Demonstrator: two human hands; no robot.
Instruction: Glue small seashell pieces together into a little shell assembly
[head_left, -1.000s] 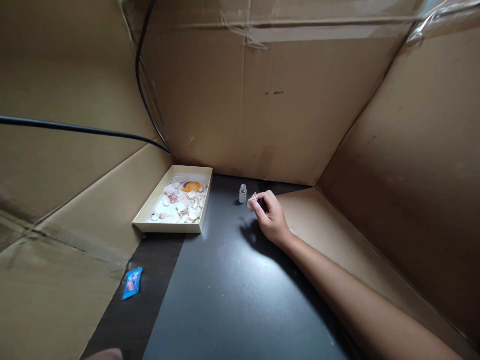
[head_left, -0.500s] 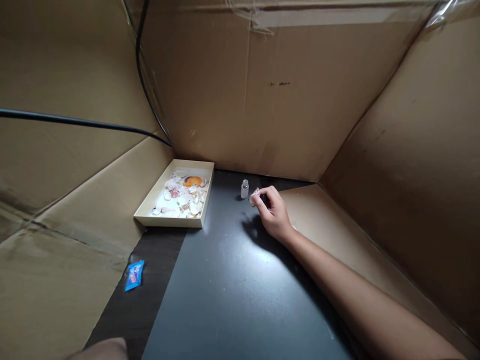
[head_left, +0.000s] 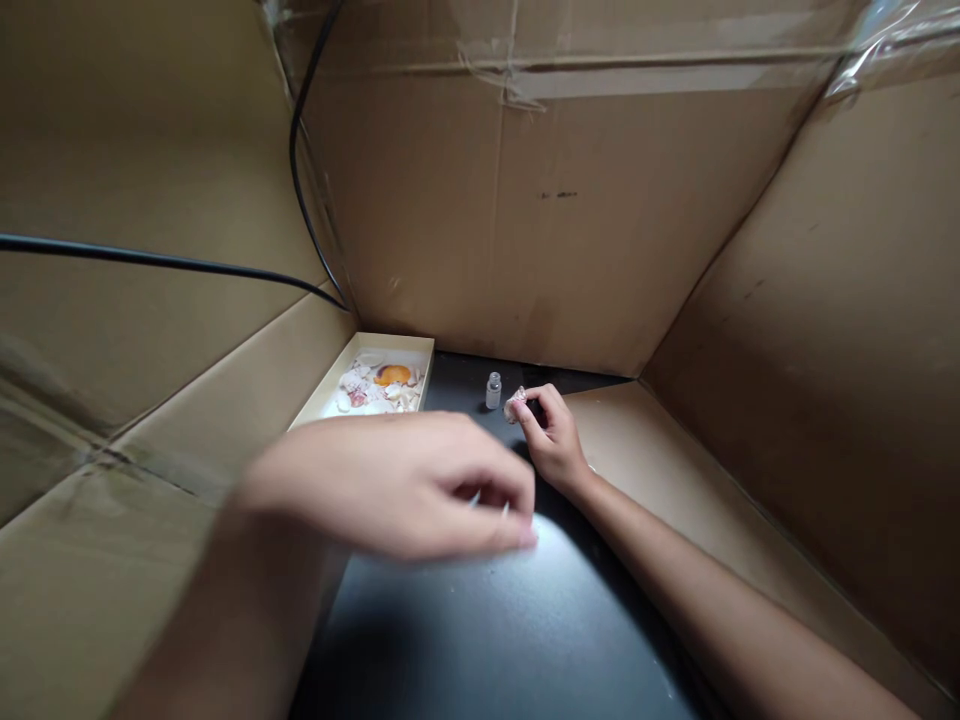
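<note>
My right hand (head_left: 553,440) rests on the black table surface (head_left: 487,620) and pinches a small pale seashell (head_left: 514,404) between thumb and fingers. A tiny clear glass bottle (head_left: 493,390) stands just left of the shell. My left hand (head_left: 397,485) hovers close to the camera over the table, blurred by motion, its fingers curled downward; whether it holds anything is unclear. It hides the near part of a shallow cream tray (head_left: 332,383) filled with several shells, one of them orange (head_left: 392,375).
Cardboard walls (head_left: 600,220) enclose the table at the back, left and right. A black cable (head_left: 150,260) runs across the left wall and up the back corner. A cardboard flap (head_left: 660,450) lies on the table at the right.
My left hand has swept up from the bottom edge into the middle of the view, covering the blue wrapper and part of the tray. My right hand has kept the shell beside the bottle.
</note>
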